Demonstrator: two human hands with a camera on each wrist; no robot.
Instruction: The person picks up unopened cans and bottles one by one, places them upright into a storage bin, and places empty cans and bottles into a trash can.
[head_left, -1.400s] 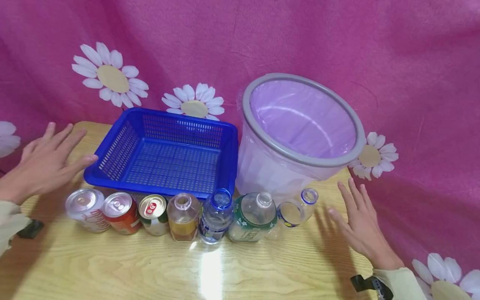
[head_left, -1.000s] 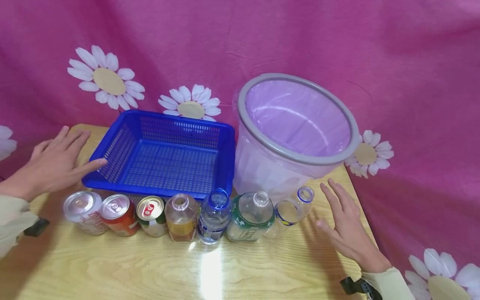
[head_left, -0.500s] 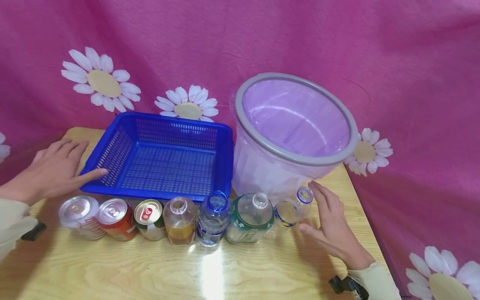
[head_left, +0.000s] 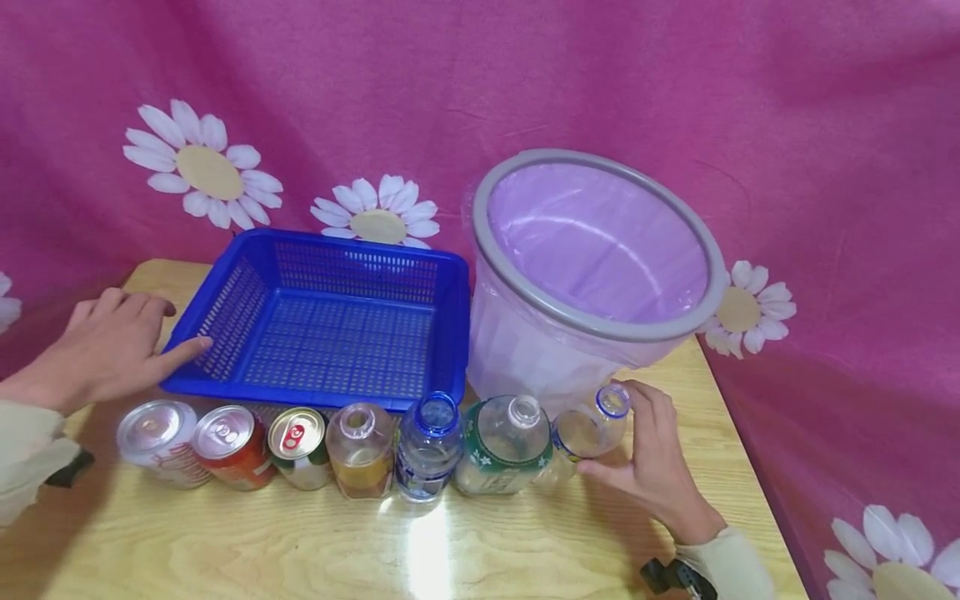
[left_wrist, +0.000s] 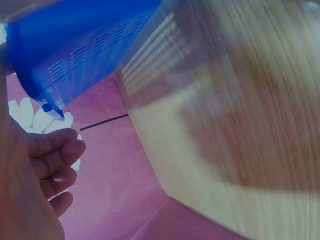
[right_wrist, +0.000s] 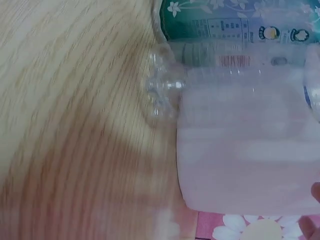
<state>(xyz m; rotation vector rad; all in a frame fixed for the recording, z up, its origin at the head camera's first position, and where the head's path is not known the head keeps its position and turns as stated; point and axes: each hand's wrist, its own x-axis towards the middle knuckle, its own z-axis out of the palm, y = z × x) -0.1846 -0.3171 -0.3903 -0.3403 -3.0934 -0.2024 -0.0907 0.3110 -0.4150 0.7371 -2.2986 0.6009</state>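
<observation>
At the right end of a row stands a clear plastic bottle (head_left: 591,431) with a blue ring at its neck. My right hand (head_left: 652,458) is around its right side, thumb in front and fingers behind; in the right wrist view the visible fingertips look apart from the bottle (right_wrist: 165,87). My left hand (head_left: 112,346) is at the left of a blue plastic basket (head_left: 315,392), its thumb over the basket's rim. In the left wrist view the other fingers (left_wrist: 55,155) are loosely bent beside the basket, with nothing between them.
Left of the clear bottle stand a green-labelled bottle (head_left: 504,450), a blue-necked bottle (head_left: 430,450), a bottle with amber liquid (head_left: 362,458) and three drink cans (head_left: 234,450). A grey-rimmed bin (head_left: 540,358) with a plastic liner stands behind the bottles. Flowered pink cloth (head_left: 825,208) hangs behind.
My right hand has moved left from the table's right side to the clear bottle. My left hand has come down at the basket's left rim, its fingers bending slightly. Bottles and cans stay in place.
</observation>
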